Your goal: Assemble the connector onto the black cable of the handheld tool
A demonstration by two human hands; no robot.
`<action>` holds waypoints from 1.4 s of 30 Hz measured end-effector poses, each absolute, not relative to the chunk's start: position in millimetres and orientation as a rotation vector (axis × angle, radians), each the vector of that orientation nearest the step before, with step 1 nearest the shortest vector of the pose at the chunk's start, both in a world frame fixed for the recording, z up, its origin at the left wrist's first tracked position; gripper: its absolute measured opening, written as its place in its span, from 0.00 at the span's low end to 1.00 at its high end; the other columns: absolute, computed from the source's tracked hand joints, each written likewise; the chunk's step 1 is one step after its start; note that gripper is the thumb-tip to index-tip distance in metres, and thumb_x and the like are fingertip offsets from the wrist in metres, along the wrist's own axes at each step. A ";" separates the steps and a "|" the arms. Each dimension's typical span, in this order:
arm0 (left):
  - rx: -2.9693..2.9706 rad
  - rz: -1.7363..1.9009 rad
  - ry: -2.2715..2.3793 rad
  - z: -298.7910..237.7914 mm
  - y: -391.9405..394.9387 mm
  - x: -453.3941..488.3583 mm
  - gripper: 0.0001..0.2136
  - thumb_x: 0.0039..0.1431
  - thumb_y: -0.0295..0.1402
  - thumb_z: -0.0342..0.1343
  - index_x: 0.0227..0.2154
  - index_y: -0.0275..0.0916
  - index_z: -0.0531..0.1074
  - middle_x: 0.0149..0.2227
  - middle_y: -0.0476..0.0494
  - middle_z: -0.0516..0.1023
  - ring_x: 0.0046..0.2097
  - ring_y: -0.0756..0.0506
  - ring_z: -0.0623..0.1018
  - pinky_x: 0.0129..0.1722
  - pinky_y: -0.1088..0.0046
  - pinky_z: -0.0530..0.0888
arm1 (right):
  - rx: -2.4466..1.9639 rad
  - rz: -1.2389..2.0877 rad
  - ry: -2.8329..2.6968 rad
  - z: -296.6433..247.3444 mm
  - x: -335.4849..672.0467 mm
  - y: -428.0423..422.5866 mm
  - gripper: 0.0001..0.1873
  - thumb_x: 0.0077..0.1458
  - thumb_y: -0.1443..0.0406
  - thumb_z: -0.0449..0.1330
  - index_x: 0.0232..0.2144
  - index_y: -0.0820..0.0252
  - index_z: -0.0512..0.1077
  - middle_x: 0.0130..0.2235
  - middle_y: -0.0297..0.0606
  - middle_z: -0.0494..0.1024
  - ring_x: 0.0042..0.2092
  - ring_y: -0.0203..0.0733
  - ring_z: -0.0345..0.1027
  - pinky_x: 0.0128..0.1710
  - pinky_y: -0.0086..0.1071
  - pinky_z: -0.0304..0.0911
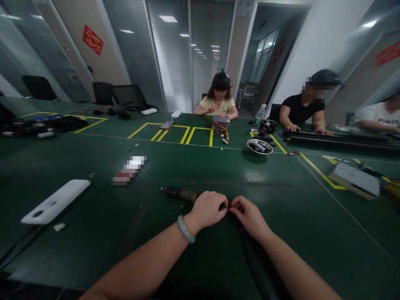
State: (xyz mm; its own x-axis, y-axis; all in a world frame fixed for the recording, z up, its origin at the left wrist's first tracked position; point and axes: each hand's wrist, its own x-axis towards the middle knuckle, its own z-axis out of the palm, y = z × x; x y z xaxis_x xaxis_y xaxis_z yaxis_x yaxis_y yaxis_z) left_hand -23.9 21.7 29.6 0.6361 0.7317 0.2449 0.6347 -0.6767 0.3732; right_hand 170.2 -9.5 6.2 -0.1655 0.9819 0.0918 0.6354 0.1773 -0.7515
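Observation:
A dark electric screwdriver (184, 193) lies on the green table, its narrow tip to the left. My left hand (210, 210), with a pale green bangle at the wrist, is closed around its rear end and hides that part. Just to the right, my right hand (248, 213) is closed in a pinch, its fingertips almost meeting those of my left hand. What the right fingertips pinch is small, dark and mostly hidden. From under the right hand a black cable (250, 254) runs down toward the table's near edge.
A white power bank-like device (58, 202), a blurred-out phone-sized item (129, 171) and a small white piece (59, 226) lie leftward. Farther off are a metal bowl (260, 152), a grey box (356, 179), a bottle (258, 118) and a box with coloured wires (221, 121). Several people sit opposite.

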 end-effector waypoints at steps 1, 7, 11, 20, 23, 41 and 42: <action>2.598 0.553 1.115 30.1 21.6 -23.6 0.03 0.59 0.35 0.56 0.34 0.42 0.72 0.36 0.51 0.77 0.40 0.45 0.75 0.41 0.65 0.67 | -1.507 0.784 -1.871 6.6 170.7 -9.5 0.04 0.56 0.63 0.59 0.35 0.56 0.69 0.31 0.31 0.74 0.35 0.39 0.68 0.36 0.32 0.60; 2.585 0.538 1.149 32.4 20.9 -22.3 0.03 0.58 0.35 0.57 0.33 0.42 0.73 0.35 0.51 0.77 0.40 0.45 0.74 0.41 0.65 0.67 | -1.520 0.784 -1.916 12.3 172.1 -11.6 0.05 0.55 0.62 0.60 0.35 0.56 0.71 0.32 0.32 0.76 0.34 0.39 0.68 0.34 0.32 0.61; 2.587 0.540 1.149 32.1 19.8 -22.5 0.03 0.58 0.35 0.57 0.33 0.42 0.73 0.35 0.51 0.77 0.40 0.45 0.74 0.42 0.65 0.67 | -1.619 0.734 -1.929 16.0 171.7 -16.1 0.08 0.54 0.60 0.60 0.34 0.57 0.72 0.31 0.33 0.77 0.32 0.39 0.68 0.32 0.32 0.60; 2.589 0.603 1.120 31.1 17.7 -24.7 0.03 0.58 0.34 0.57 0.33 0.41 0.72 0.35 0.50 0.77 0.40 0.44 0.74 0.42 0.65 0.67 | -1.656 0.816 -1.809 8.1 170.9 -16.2 0.09 0.55 0.59 0.58 0.33 0.57 0.73 0.31 0.34 0.78 0.33 0.41 0.71 0.32 0.32 0.61; 2.599 0.589 1.119 30.6 18.1 -25.0 0.04 0.59 0.35 0.57 0.34 0.41 0.72 0.35 0.49 0.77 0.40 0.45 0.75 0.42 0.65 0.67 | -1.627 0.828 -1.788 3.3 171.8 -14.2 0.09 0.55 0.58 0.58 0.32 0.57 0.73 0.32 0.34 0.78 0.33 0.41 0.71 0.33 0.32 0.61; 2.690 0.522 1.165 24.8 26.7 -27.5 0.05 0.61 0.36 0.55 0.37 0.41 0.71 0.37 0.48 0.76 0.41 0.45 0.74 0.41 0.66 0.67 | -1.598 0.921 -1.827 1.7 171.9 10.4 0.08 0.53 0.60 0.60 0.30 0.60 0.73 0.28 0.33 0.77 0.30 0.37 0.69 0.29 0.28 0.59; 2.695 0.526 1.163 25.0 26.7 -27.4 0.06 0.61 0.36 0.55 0.37 0.40 0.71 0.37 0.48 0.76 0.41 0.45 0.74 0.41 0.66 0.67 | -1.609 0.915 -1.826 2.1 171.7 10.3 0.09 0.53 0.60 0.60 0.29 0.60 0.73 0.28 0.32 0.76 0.29 0.37 0.69 0.28 0.28 0.58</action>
State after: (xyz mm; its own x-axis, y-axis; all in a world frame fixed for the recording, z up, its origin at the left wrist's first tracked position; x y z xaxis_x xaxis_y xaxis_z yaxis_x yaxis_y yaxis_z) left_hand -27.4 26.7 25.0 0.6359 0.7284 0.2551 0.6723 -0.6851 0.2803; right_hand 171.7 10.3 2.1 -0.1453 0.9885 -0.0421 0.6256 0.0588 -0.7779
